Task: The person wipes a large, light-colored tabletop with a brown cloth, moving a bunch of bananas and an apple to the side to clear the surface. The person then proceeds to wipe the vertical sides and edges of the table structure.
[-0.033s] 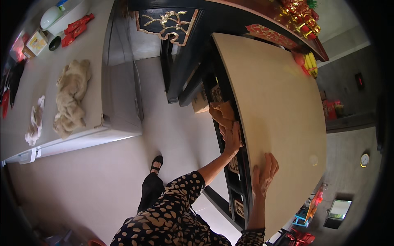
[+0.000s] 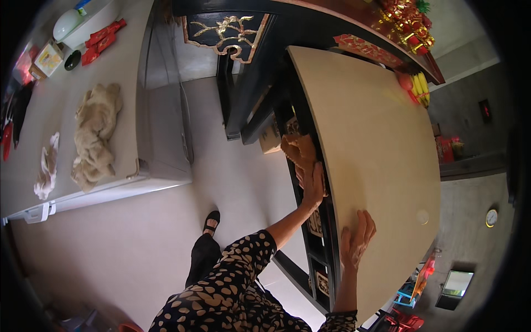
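My left hand (image 2: 314,187) presses an orange-brown cloth (image 2: 299,149) against the carved side of a black wooden table (image 2: 303,99). Some of its fingers are hidden behind the hand and in the folds of the cloth. The cloth bunches up beyond the fingertips, just below the table's edge. On the pale tabletop (image 2: 376,138) rests my right hand (image 2: 358,239), near the same edge. Its fingers are apart and slightly bent, with nothing in them.
At the left, a grey-topped surface (image 2: 119,138) holds a crumpled beige cloth (image 2: 95,130), a smaller white cloth (image 2: 48,169) and red packets (image 2: 99,43). Bananas (image 2: 421,88) lie at the tabletop's far right corner. A cardboard box (image 2: 270,138) stands under the dark furniture.
The cloth and my left hand have shifted very slightly farther away along the table's side. My right hand stays on the tabletop.
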`<action>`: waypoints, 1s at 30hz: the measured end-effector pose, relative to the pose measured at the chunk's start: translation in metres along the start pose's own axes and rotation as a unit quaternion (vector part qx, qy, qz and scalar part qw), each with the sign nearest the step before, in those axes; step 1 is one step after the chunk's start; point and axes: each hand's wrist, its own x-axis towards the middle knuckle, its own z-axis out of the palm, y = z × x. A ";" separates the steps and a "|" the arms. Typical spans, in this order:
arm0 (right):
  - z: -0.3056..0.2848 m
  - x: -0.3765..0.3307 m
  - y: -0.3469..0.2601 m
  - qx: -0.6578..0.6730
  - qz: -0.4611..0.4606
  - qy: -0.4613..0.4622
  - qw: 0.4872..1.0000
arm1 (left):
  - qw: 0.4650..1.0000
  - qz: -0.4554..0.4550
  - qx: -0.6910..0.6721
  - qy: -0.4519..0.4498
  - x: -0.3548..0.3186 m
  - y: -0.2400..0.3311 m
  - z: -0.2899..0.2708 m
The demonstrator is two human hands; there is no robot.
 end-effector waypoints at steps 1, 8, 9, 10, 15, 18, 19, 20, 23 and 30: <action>-0.002 0.000 0.000 -0.015 0.009 -0.006 1.000 | 0.998 -0.035 -0.049 -0.018 0.013 0.003 0.001; -0.002 0.006 -0.005 -0.044 0.040 -0.025 0.998 | 1.000 0.008 0.006 0.007 0.156 0.012 0.002; -0.001 0.007 -0.006 -0.040 0.043 -0.027 0.998 | 0.999 0.020 0.030 0.017 0.177 0.004 0.003; -0.001 0.007 -0.006 -0.038 0.050 -0.028 0.998 | 0.998 0.031 0.054 0.024 0.197 -0.001 0.005; -0.004 0.012 -0.010 -0.023 0.059 -0.037 0.997 | 0.986 0.006 -0.130 -0.100 0.293 -0.027 -0.004; -0.005 0.010 -0.010 -0.024 0.064 -0.036 0.997 | 0.969 -0.015 -0.205 -0.135 0.268 -0.020 0.001; -0.005 0.012 -0.012 -0.024 0.063 -0.036 0.997 | 0.973 -0.004 -0.192 -0.127 0.257 -0.020 0.000; -0.005 0.013 -0.013 -0.025 0.061 -0.036 0.997 | 0.985 0.021 -0.133 -0.105 0.243 -0.020 -0.001; -0.006 0.012 -0.013 -0.029 0.076 -0.043 0.996 | 0.978 -0.068 -0.115 -0.161 0.168 0.018 -0.016; -0.001 0.011 -0.010 -0.036 0.051 -0.029 0.998 | 0.993 0.059 0.063 -0.079 0.025 0.017 -0.021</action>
